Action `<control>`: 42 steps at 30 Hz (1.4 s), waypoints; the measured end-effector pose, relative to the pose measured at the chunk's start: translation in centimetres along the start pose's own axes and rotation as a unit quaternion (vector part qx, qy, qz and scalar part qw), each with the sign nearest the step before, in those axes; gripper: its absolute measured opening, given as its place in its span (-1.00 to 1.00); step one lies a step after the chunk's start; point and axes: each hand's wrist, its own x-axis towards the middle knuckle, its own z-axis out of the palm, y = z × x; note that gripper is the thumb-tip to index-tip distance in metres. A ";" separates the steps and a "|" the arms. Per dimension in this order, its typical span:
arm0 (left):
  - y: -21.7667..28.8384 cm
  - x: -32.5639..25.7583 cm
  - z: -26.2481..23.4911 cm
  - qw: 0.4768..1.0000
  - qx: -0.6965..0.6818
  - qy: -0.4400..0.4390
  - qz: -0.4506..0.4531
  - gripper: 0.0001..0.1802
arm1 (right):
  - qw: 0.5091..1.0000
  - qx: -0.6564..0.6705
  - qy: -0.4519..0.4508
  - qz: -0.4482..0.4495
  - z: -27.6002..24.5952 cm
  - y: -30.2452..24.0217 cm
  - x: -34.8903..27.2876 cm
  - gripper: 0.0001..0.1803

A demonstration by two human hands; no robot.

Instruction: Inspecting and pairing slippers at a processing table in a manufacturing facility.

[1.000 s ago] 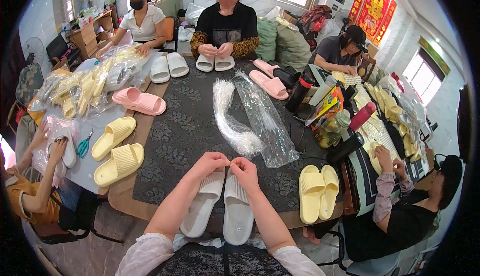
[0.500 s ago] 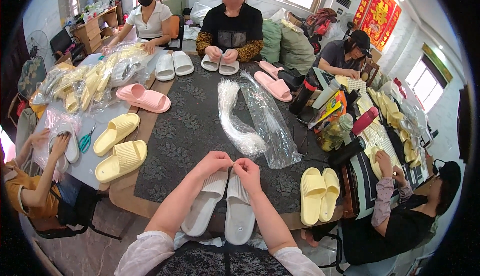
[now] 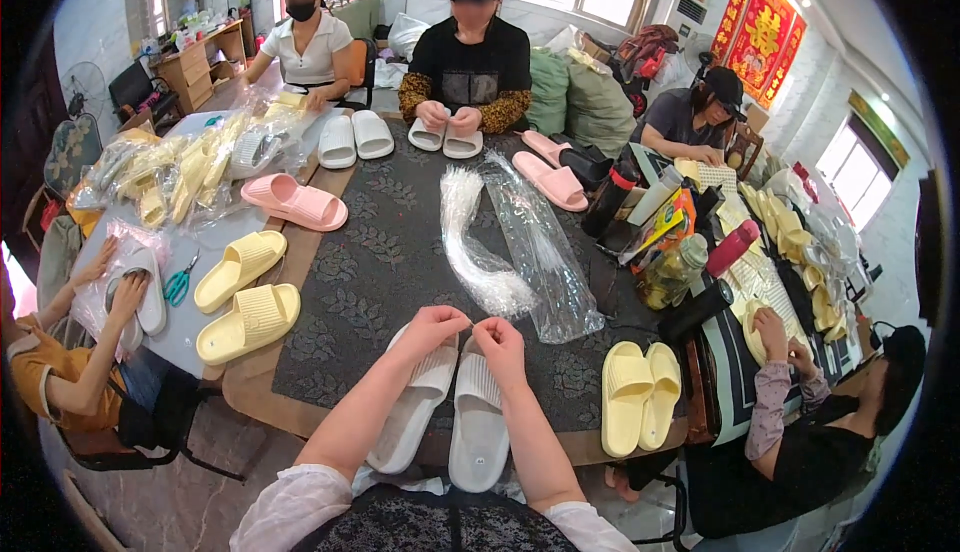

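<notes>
A long bench carries a dark leaf-patterned mat. On the mat lie a white slipper pair at the near edge, clear plastic bags in the middle, and a yellow pair to the right. Two yellow slippers and a pink slipper lie along its left edge.

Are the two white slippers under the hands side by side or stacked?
Side by side: the white slippers lie flat, soles down, edges touching, with both hands pinching at their front ends.

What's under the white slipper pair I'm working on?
The white slipper pair lies on the dark patterned mat, heels overhanging the table edge. Both hands cover the toe ends.
</notes>
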 end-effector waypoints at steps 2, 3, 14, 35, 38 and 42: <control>0.0 -0.1 -0.1 1.000 -0.012 0.000 0.016 -0.82 | 1.000 -0.002 -0.003 -0.005 -0.1 0.1 0.1 -0.92; 0.2 -0.2 -0.1 0.999 -0.024 -0.002 0.030 -0.80 | 1.000 0.002 0.012 -0.007 0.0 0.2 0.1 -0.92; 3.3 -10.7 -9.4 0.877 0.281 0.286 0.265 -0.80 | 0.998 0.039 0.045 0.008 -1.2 0.6 0.3 -0.94; 0.1 -5.3 -30.2 0.640 0.575 0.491 -0.138 -0.67 | 0.952 -0.280 -0.125 -0.003 -4.7 -10.2 -10.6 -0.73; -0.2 -5.8 -31.2 0.604 0.581 0.540 -0.084 -0.80 | 0.895 -0.416 -0.161 0.005 -4.7 -9.0 -12.8 -0.60; 1.1 -6.9 -29.7 0.645 0.607 0.459 -0.069 -0.60 | 0.843 -0.510 -0.168 0.032 -2.1 -7.6 -13.1 -0.42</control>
